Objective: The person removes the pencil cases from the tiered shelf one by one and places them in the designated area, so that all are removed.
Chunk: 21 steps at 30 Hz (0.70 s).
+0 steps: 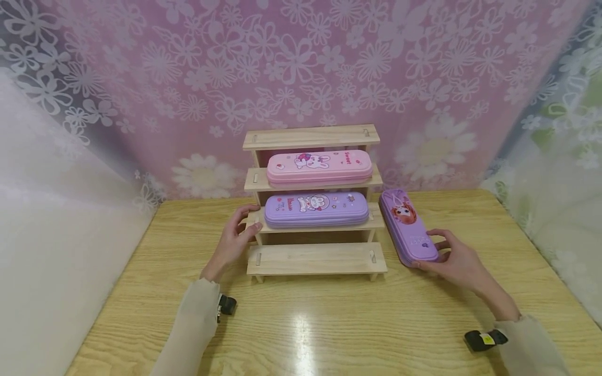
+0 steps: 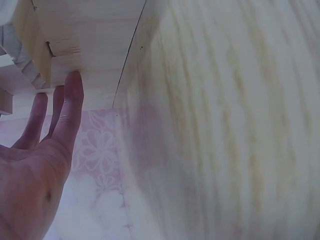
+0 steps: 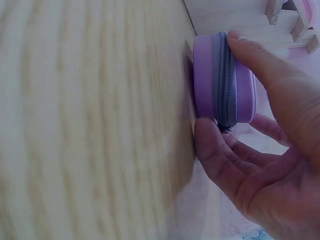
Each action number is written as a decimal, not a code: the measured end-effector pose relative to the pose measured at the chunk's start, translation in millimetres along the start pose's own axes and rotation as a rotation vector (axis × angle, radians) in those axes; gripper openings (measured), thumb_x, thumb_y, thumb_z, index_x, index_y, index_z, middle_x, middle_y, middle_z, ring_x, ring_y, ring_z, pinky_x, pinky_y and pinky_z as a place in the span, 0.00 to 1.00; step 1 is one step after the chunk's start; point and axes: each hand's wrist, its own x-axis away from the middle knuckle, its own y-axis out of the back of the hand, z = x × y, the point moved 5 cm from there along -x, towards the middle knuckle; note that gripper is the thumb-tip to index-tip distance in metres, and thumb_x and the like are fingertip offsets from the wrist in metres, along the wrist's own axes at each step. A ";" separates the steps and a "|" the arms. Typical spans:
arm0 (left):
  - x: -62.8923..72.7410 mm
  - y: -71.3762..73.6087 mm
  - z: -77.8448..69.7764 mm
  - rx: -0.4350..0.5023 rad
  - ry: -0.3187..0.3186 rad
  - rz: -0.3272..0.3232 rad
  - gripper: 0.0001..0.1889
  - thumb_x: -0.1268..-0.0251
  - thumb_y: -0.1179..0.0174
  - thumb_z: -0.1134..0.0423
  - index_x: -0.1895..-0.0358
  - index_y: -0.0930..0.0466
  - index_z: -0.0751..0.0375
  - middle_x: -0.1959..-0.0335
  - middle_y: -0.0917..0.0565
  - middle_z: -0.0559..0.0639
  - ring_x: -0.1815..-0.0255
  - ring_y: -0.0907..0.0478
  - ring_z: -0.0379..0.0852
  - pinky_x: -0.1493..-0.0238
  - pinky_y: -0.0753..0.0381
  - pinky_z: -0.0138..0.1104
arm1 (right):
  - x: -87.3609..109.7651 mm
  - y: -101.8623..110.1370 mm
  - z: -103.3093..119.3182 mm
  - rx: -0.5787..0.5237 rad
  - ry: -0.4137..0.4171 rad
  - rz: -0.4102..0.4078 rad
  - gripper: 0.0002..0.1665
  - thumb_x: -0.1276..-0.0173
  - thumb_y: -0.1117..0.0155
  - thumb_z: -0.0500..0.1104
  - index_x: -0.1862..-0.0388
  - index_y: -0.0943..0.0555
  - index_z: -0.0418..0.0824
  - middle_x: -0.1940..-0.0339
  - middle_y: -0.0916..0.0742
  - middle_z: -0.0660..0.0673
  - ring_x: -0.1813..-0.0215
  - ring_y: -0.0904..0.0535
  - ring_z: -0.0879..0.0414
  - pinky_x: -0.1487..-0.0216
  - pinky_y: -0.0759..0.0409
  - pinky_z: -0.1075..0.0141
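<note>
Right hand (image 1: 456, 263): thumb and fingers bent about the near end of a girl-print purple case (image 1: 405, 227), thumb to one face, forefinger to the other, the gap between them filled by the case. Girl-print purple case: oblong, rounded corners, red-haired figure toward the far end, pale lettering toward the near end; dark zip (image 3: 225, 80) along its side; located to the right of the wooden rack (image 1: 316, 259), lying aslant, far end near the rack's side. Whether its whole underside meets the table is hard to tell from the right wrist view. Left hand (image 1: 232, 240): at the left end of the rack's second step from the bottom, thumb on the board, fingers stretched fairly straight with tips against the wood, spread rather than clenched. Wooden rack: pale, four stepped boards on legs. Pink case (image 1: 319, 168): rabbit print, word "Sweet" in red; lying along the second step from the top. Lilac case (image 1: 316, 210): white cartoon figure, small coloured motifs; lying along the step below, just beside the left thumb. Table (image 1: 263, 334): yellowish wood grain, glossy reflection at front. Floral cloth (image 1: 301, 57): pink with white flowers, upright behind the rack. Sleeves (image 1: 190, 321): pale, one per forearm. Wrist devices (image 1: 484, 340): black, one at each wrist.
</note>
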 end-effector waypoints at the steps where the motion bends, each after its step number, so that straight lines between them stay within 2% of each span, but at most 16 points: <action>1: 0.6 -0.1 0.0 0.002 0.000 0.001 0.23 0.25 0.42 0.63 0.30 0.30 0.57 0.28 0.28 0.59 0.46 0.23 0.55 0.55 0.13 0.39 | 0.3 -0.1 -0.1 0.004 -0.001 0.004 0.52 0.45 0.17 0.55 0.30 0.33 0.35 0.51 0.15 0.26 0.56 0.15 0.44 0.67 0.21 0.70; 6: 0.7 0.4 1.5 0.011 -0.021 -0.004 0.22 0.25 0.41 0.61 0.30 0.29 0.54 0.29 0.27 0.55 0.46 0.23 0.55 0.55 0.12 0.43 | 1.3 2.1 -0.7 0.006 0.003 0.005 0.50 0.44 0.18 0.56 0.30 0.32 0.36 0.51 0.14 0.27 0.56 0.14 0.44 0.65 0.20 0.68; 10: -1.0 1.0 0.9 0.001 -0.047 -0.009 0.22 0.25 0.41 0.62 0.31 0.28 0.55 0.29 0.26 0.54 0.41 0.26 0.52 0.54 0.14 0.38 | 3.6 7.7 1.2 0.003 0.029 -0.031 0.48 0.42 0.19 0.54 0.30 0.31 0.33 0.46 0.17 0.25 0.53 0.15 0.35 0.59 0.16 0.57; 12: -0.9 1.1 0.3 -0.002 -0.044 -0.013 0.22 0.26 0.41 0.62 0.31 0.28 0.55 0.30 0.26 0.54 0.43 0.25 0.51 0.55 0.14 0.38 | 5.0 11.6 4.4 -0.010 0.055 -0.070 0.46 0.40 0.20 0.53 0.30 0.30 0.34 0.42 0.19 0.25 0.50 0.17 0.32 0.59 0.15 0.55; 14: -0.3 0.9 0.0 0.000 -0.033 -0.016 0.22 0.26 0.41 0.62 0.31 0.28 0.54 0.30 0.26 0.54 0.45 0.23 0.52 0.55 0.13 0.43 | 6.4 15.3 9.5 -0.029 0.093 -0.119 0.42 0.38 0.21 0.50 0.30 0.28 0.36 0.40 0.19 0.27 0.47 0.19 0.34 0.58 0.15 0.61; 15: 0.1 0.7 -0.1 0.002 -0.026 -0.017 0.22 0.26 0.41 0.61 0.31 0.28 0.54 0.30 0.26 0.54 0.47 0.22 0.53 0.55 0.13 0.46 | 6.8 16.9 12.8 -0.042 0.116 -0.142 0.41 0.38 0.22 0.49 0.31 0.27 0.37 0.39 0.19 0.29 0.45 0.20 0.38 0.57 0.15 0.65; 17: 1.0 -0.1 -0.8 0.007 -0.016 -0.020 0.23 0.26 0.41 0.61 0.31 0.28 0.53 0.31 0.26 0.54 0.51 0.21 0.54 0.56 0.13 0.52 | 6.9 19.0 20.0 -0.071 0.156 -0.184 0.38 0.37 0.22 0.47 0.31 0.26 0.39 0.38 0.19 0.32 0.42 0.21 0.55 0.57 0.18 0.76; 18: 1.3 -0.5 -1.4 0.007 -0.015 -0.020 0.23 0.26 0.41 0.61 0.30 0.28 0.53 0.31 0.26 0.55 0.51 0.21 0.54 0.56 0.13 0.53 | 7.2 19.7 24.3 -0.084 0.180 -0.209 0.37 0.38 0.21 0.46 0.32 0.25 0.39 0.37 0.18 0.40 0.42 0.23 0.62 0.56 0.20 0.80; 21: 2.0 -1.8 -2.9 0.005 -0.015 -0.019 0.23 0.26 0.42 0.61 0.30 0.28 0.53 0.30 0.27 0.55 0.51 0.22 0.54 0.55 0.13 0.53 | 7.4 20.8 39.4 -0.136 0.249 -0.277 0.36 0.41 0.20 0.39 0.34 0.22 0.39 0.38 0.17 0.49 0.43 0.28 0.76 0.52 0.24 0.85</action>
